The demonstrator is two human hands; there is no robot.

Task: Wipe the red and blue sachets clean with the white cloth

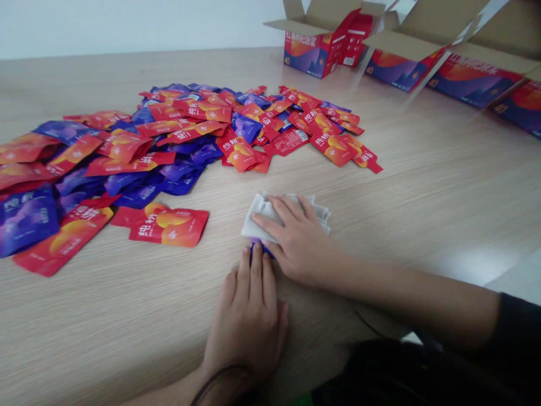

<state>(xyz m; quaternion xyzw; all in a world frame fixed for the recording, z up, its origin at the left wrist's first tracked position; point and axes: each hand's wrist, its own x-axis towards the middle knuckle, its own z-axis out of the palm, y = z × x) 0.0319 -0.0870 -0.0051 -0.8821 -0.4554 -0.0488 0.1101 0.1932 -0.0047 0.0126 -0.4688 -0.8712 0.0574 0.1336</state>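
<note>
A folded white cloth lies over a small pouch on the table. My right hand is on top of the cloth, its fingers bent over it and holding it down. Part of the blue-purple pouch shows below the cloth; the rest is covered. My left hand presses the near end of this pouch to the table with outstretched fingertips, nearly touching my right hand. Left of the hands, a single red pouch with orange fruit print lies flat.
A long heap of red pouches and blue pouches spreads across the far left and middle of the wooden table. Several printed boxes with raised flaps, such as the red-and-blue carton, line the back right. A white wall stands behind.
</note>
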